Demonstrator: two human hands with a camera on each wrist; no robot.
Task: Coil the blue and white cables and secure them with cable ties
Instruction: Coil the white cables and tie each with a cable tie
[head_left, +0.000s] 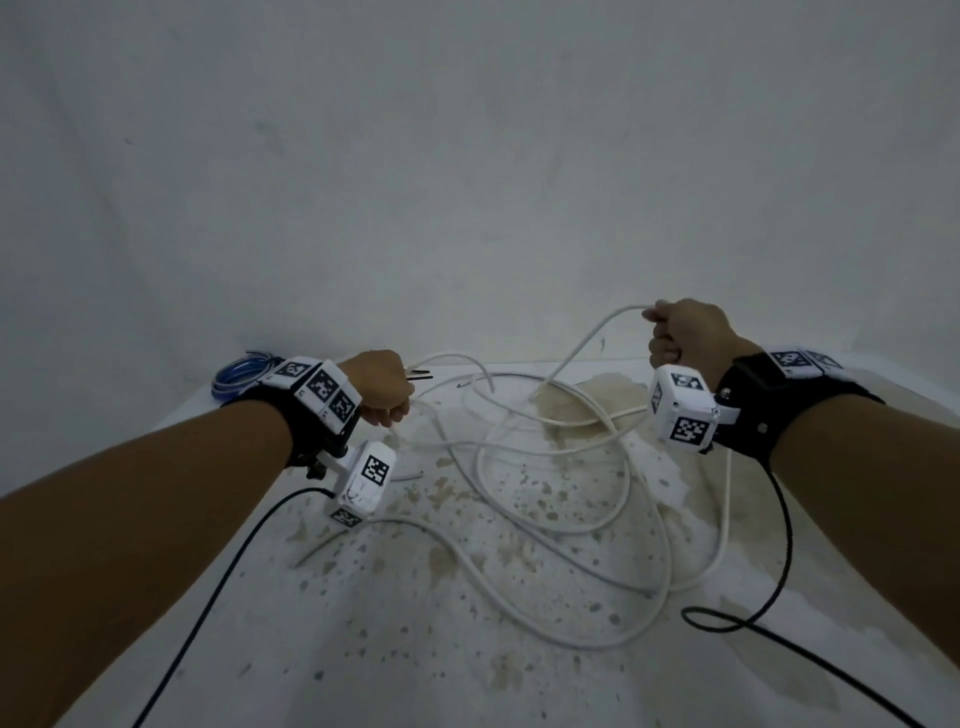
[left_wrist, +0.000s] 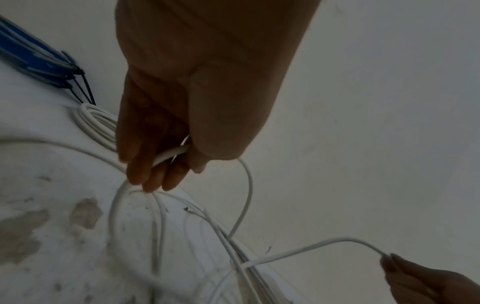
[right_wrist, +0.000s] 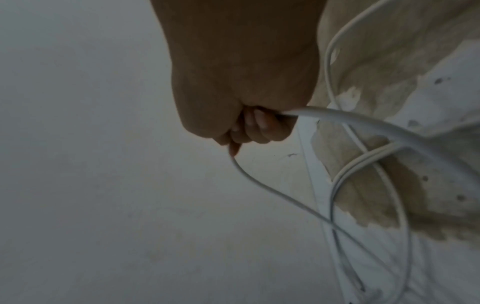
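White and stained, the table (head_left: 467, 649) is carrying a loose sprawl of white cable (head_left: 571, 499), looping across its middle. At the far left edge a blue cable (head_left: 236, 379) is lying already coiled, with black cable ties (left_wrist: 84, 90) sticking out of it. The left hand (head_left: 382, 387) is closing its fingers round a stretch of white cable just above the surface. The right hand (head_left: 685, 332) is gripping another stretch in a fist, lifting it so it is arching up from the tangle.
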